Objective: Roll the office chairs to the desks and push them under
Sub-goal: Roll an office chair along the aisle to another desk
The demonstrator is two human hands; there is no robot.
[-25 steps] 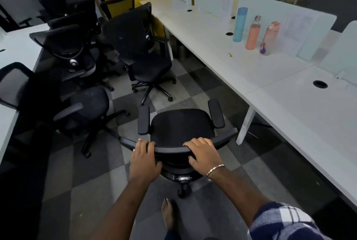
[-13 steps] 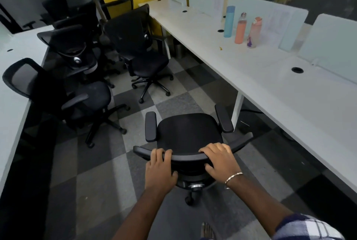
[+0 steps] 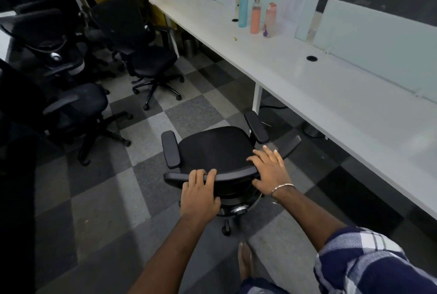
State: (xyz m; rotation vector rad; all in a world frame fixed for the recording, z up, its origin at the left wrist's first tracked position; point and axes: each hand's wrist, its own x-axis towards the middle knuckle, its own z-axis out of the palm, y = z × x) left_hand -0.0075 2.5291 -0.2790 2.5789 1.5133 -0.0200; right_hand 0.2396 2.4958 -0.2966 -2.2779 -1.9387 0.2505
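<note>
On the checkered carpet, just beside the long white worktop point(image 3: 331, 95): black office chair point(image 3: 212, 149), seat turned partly toward the worktop's edge, near the white leg point(image 3: 257, 98). Left hand point(image 3: 199, 193) curled over the top rail of the backrest point(image 3: 227, 176), gripping it. Right hand point(image 3: 269, 169) flatter on the rail's right end, fingers point(image 3: 266, 154) nearly straight, pressing rather than clasping. Best done, by the look of it: swing the seat square to the worktop, steer clear of the leg, push evenly with both hands, watch the armrests point(image 3: 256, 127) against the edge. Other chairs point(image 3: 151, 57) standing loose further up the aisle, well apart. Three bottles point(image 3: 255, 17) on the worktop, out of the way.
</note>
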